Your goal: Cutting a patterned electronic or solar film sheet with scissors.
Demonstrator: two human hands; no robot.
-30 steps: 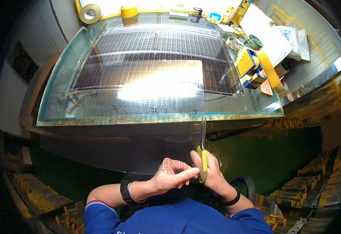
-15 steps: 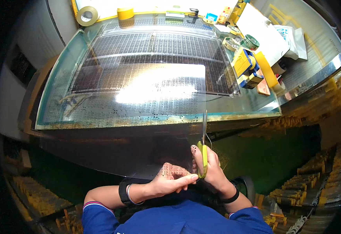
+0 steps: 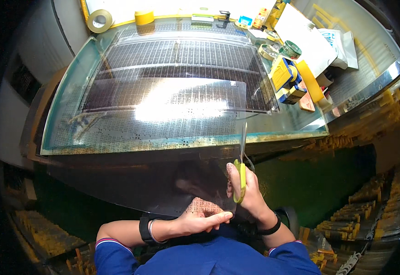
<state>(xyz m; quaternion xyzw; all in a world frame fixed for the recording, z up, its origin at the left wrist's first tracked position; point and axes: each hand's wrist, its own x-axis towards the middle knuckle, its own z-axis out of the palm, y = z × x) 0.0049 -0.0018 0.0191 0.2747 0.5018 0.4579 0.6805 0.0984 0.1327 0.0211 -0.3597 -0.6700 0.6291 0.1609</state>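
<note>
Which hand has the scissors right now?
The right hand: it grips the green-handled scissors, blades pointing away from the body. The left hand instead holds the clear printed sheet.

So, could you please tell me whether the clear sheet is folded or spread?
Spread: the clear sheet runs from the left hand over the table, with no fold showing.

Blue shirt (image 3: 186, 262), short sleeves (image 3: 112, 256), red-white trim (image 3: 114, 240); broad black left wristband (image 3: 145, 229), pale bracelet (image 3: 151, 231); black right wristband (image 3: 273, 228).
</note>
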